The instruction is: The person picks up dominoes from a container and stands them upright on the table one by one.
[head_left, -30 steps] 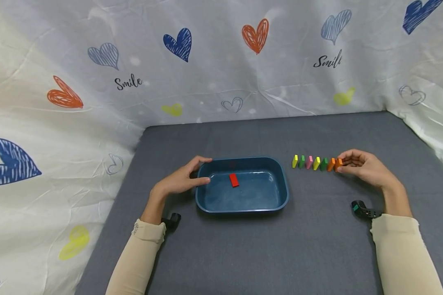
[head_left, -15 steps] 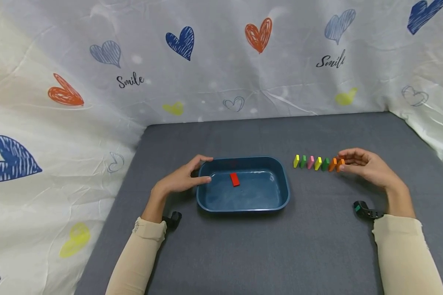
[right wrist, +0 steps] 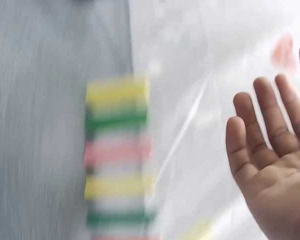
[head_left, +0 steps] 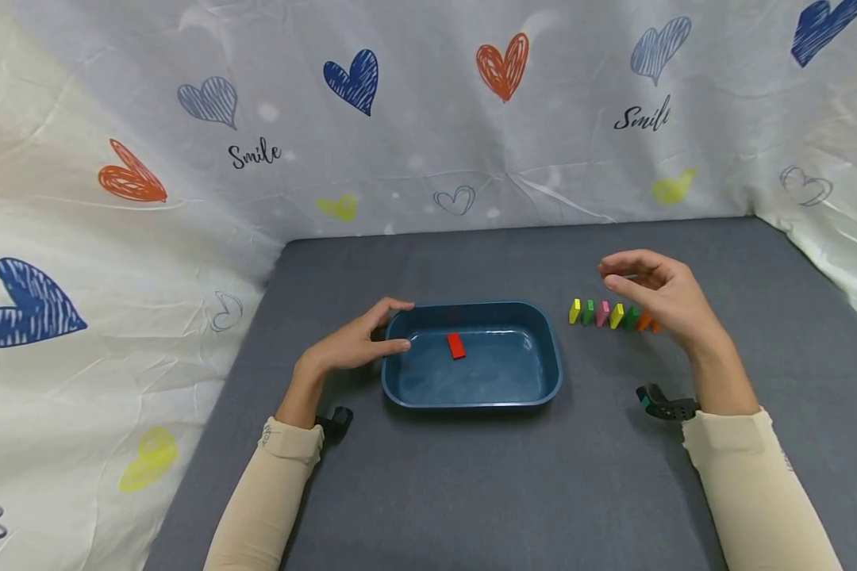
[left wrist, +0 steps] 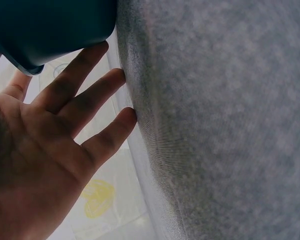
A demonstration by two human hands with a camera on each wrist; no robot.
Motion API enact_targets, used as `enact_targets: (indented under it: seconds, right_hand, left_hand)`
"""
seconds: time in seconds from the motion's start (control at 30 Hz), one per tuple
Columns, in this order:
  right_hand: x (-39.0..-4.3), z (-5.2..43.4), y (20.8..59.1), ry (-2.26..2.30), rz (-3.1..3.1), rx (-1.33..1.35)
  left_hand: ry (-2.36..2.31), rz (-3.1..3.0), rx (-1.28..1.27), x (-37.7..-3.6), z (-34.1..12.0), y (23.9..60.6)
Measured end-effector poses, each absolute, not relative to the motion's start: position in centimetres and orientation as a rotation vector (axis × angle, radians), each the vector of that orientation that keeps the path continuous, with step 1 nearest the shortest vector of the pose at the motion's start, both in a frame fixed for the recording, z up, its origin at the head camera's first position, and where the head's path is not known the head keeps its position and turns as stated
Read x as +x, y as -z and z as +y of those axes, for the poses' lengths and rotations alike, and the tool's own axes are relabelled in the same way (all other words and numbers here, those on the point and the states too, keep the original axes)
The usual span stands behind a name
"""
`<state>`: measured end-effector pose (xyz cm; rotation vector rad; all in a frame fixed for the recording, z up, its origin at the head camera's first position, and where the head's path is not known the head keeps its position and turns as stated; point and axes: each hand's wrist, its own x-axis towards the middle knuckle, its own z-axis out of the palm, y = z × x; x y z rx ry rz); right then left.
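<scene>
A dark blue tray [head_left: 543, 388] sits mid-table with one red block [head_left: 455, 345] lying flat in it. My left hand [head_left: 353, 345] rests against the tray's left end, fingers straight on the rim; the left wrist view shows this hand [left wrist: 65, 135] open beside the tray [left wrist: 45, 30]. A row of small blocks [head_left: 603, 312], yellow, green, pink, yellow, green and orange, leans to the right of the tray. My right hand [head_left: 657, 293] hovers over the row's right end, fingers relaxed, holding nothing. The right wrist view is blurred: the row [right wrist: 117, 155] and open fingers [right wrist: 262, 130].
The table is covered in grey cloth [head_left: 514, 492]. A white sheet with hearts and "Smile" print [head_left: 428, 119] hangs behind and along both sides. Black wrist mounts [head_left: 662, 404] sit at each cuff.
My right hand let go of the orange block at the row's right end, lifted and moved left above the row. The left hand and tray have stayed put.
</scene>
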<state>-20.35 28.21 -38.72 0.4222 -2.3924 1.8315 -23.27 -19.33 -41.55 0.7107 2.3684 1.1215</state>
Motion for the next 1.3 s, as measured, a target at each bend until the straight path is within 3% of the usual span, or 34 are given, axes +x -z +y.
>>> enact_targets:
  seconds: [0.23, 0.53, 0.9, 1.3]
  right_hand:
    - [-19.9, 20.9, 37.4, -1.765, -2.676, 0.531]
    - [-20.2, 13.9, 38.9, -1.618, -2.826, 0.882]
    - [-21.3, 11.0, 40.3, -1.453, -3.023, 1.034]
    - [-21.2, 9.6, 40.9, -1.203, -3.040, 1.427]
  left_hand:
    - [-1.109, 2.380, 0.689, -23.3, -19.4, 41.6]
    - [-1.120, 2.353, 0.708, -23.4, -19.4, 41.8]
    - [-1.128, 2.329, 0.691, -23.5, -19.4, 41.7]
    - [-1.114, 2.345, 0.710, -23.3, -19.5, 41.6]
